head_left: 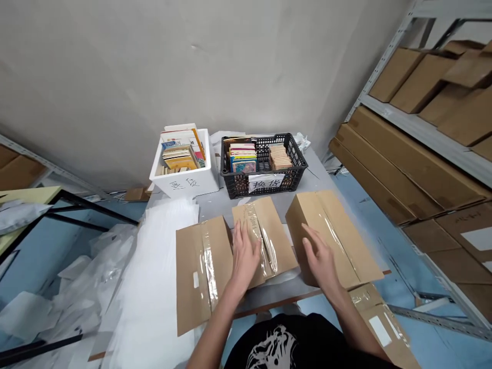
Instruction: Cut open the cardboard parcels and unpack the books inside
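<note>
Three taped cardboard boxes stand side by side on the grey table. My left hand (pixel 245 256) lies with outstretched fingers against the left part of the middle box (pixel 274 225), which has clear tape along its top. My right hand (pixel 321 256), thumb and fingers apart, is at the upper left edge of the right box (pixel 346 238); whether it touches the cardboard I cannot tell. The left box (pixel 192 292), with shiny tape and a small white label, sits beside my left wrist. Neither hand holds anything.
Behind the boxes are a black plastic crate (pixel 265 188) of books and card packs and a white foam box (pixel 184 184) of books. White foam sheets (pixel 149 287) lie left. Shelves of cartons (pixel 415 169) stand right. Another taped carton (pixel 380 323) is below the table's right edge.
</note>
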A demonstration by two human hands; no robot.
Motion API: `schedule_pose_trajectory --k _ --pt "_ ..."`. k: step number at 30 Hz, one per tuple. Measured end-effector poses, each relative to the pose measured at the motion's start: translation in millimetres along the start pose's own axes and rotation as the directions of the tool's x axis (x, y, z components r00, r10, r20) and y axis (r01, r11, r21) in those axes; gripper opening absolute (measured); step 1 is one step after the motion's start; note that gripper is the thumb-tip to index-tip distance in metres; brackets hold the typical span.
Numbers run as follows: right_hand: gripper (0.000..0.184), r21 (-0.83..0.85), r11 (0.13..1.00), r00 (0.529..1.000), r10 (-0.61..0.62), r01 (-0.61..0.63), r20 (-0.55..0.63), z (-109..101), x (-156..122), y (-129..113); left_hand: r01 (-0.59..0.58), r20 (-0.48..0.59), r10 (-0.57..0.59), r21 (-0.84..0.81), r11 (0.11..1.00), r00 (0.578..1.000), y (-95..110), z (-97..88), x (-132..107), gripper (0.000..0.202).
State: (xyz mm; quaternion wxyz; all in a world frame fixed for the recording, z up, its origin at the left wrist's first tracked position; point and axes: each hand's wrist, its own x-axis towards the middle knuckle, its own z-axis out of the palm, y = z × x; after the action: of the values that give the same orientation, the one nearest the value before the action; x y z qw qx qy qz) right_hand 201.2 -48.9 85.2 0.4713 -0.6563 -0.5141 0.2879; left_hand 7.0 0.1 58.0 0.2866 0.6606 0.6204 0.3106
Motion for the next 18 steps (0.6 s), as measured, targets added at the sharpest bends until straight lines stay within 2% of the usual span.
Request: schedule_pose_trajectory --k 2,5,8,12,14,16,18 --pt "0.050 -0.065 0.995 0.992 0.077 -0.071 0.097 14.1 4.3 22.2 0.143 0.013 -0.144 0.031 0.989 0.990 -6.8 28.7 5.7 0.076" --pt "0.065 -0.300 0.941 0.938 0.238 -0.159 0.250 48.1 10.0 48.9 0.340 0.033 -0.341 0.024 0.940 0.940 -27.0 49.5 7.4 0.089" --pt "0.074 -0.496 0.839 0.878 0.395 -0.224 0.271 69.3 20.4 63.0 0.439 0.054 -0.436 -0.065 0.896 0.898 -43.7 51.9 4.2 0.093" --pt "0.066 -0.533 0.795 0.805 0.504 -0.291 0.313 71.5 36.6 70.8 0.522 0.066 -0.518 -0.127 0.844 0.853 -50.3 50.9 0.2 0.084" --pt "0.059 -0.522 0.798 0.798 0.511 -0.302 0.319 70.5 40.5 71.6 0.538 0.077 -0.532 -0.142 0.831 0.843 -49.7 51.3 -1.8 0.074" --pt "0.055 -0.510 0.810 0.815 0.488 -0.288 0.314 69.6 41.1 67.1 0.551 0.069 -0.547 -0.146 0.822 0.834 -48.4 48.8 -5.7 0.069" --pt "0.054 -0.480 0.840 0.847 0.433 -0.255 0.308 65.2 39.7 53.8 0.503 0.055 -0.502 -0.174 0.847 0.863 -44.9 38.9 -12.4 0.073"
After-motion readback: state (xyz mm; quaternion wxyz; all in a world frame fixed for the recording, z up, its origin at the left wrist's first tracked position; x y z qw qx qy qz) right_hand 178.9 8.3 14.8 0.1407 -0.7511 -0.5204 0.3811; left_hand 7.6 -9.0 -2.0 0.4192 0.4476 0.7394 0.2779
